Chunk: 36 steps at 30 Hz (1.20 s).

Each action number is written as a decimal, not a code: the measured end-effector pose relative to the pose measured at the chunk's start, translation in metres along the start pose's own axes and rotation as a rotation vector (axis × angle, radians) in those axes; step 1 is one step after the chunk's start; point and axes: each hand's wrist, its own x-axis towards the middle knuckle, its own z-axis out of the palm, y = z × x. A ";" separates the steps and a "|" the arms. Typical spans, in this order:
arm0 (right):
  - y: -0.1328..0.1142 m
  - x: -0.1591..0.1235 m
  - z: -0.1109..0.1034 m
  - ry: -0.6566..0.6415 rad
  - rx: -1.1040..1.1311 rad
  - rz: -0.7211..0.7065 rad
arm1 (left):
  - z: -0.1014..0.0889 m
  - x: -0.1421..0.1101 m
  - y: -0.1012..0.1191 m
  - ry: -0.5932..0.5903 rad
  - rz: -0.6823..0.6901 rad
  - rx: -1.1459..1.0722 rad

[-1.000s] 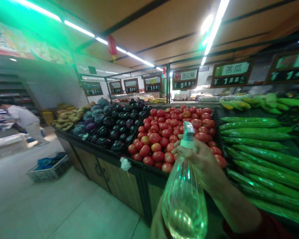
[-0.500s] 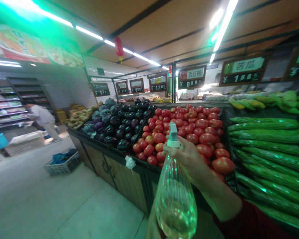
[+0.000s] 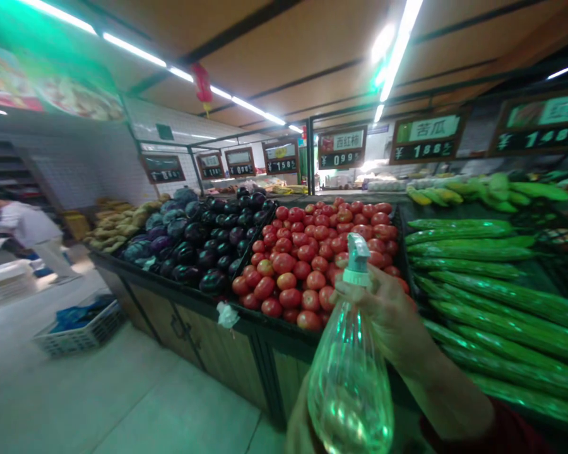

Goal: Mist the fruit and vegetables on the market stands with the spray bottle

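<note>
Gripping the neck of a clear spray bottle (image 3: 350,384), the right hand (image 3: 388,315) is closing its fingers around the part just under the white nozzle (image 3: 357,258) — a hold that is keeping the trigger within reach and the spout pointing out over the produce. The left hand (image 3: 300,422) is cupping the bottle's rounded base from below, apparently taking its weight; only a sliver of it is showing at the bottom edge, so how tightly its fingers are curled cannot be told.

Far to the left of the hands, a person (image 3: 28,230) is bending near shelves, and a plastic basket (image 3: 78,328) is sitting on the pale tiled floor (image 3: 123,403). Closer in, left of the bottle, dark eggplants (image 3: 213,243) are lying heaped on a wooden stand (image 3: 218,353). Directly beyond the nozzle, red tomatoes (image 3: 307,252) are piled in a sloping bed. To the right of the right hand, long cucumbers (image 3: 492,296) are lying in rows — and overhead, price signs (image 3: 343,148) are hanging under strip lights (image 3: 397,47).
</note>
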 end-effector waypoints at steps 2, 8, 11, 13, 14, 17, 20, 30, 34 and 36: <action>-0.003 -0.004 -0.010 0.066 -0.007 -0.011 | 0.005 0.005 -0.001 -0.032 0.000 -0.014; -0.012 -0.015 -0.037 0.221 -0.049 -0.070 | 0.021 0.015 -0.003 -0.124 -0.030 -0.056; -0.013 -0.020 -0.049 0.257 -0.029 -0.078 | 0.029 0.019 -0.003 -0.170 -0.049 -0.071; -0.012 -0.024 -0.058 0.271 -0.029 -0.074 | 0.034 0.021 -0.004 -0.194 -0.062 -0.078; -0.011 -0.026 -0.063 0.280 -0.027 -0.074 | 0.037 0.022 -0.004 -0.205 -0.067 -0.081; -0.008 -0.031 -0.074 0.310 -0.016 -0.074 | 0.043 0.022 -0.006 -0.235 -0.085 -0.083; -0.008 -0.035 -0.082 0.337 -0.013 -0.053 | 0.047 0.021 -0.010 -0.248 -0.098 -0.081; -0.011 -0.045 -0.084 0.306 -0.067 -0.061 | 0.055 0.008 -0.012 -0.207 -0.096 -0.052; -0.010 -0.049 -0.080 0.287 -0.037 -0.017 | 0.057 0.002 -0.007 -0.217 -0.086 -0.038; -0.012 -0.051 -0.076 0.266 -0.029 0.000 | 0.057 0.001 -0.004 -0.224 -0.082 -0.036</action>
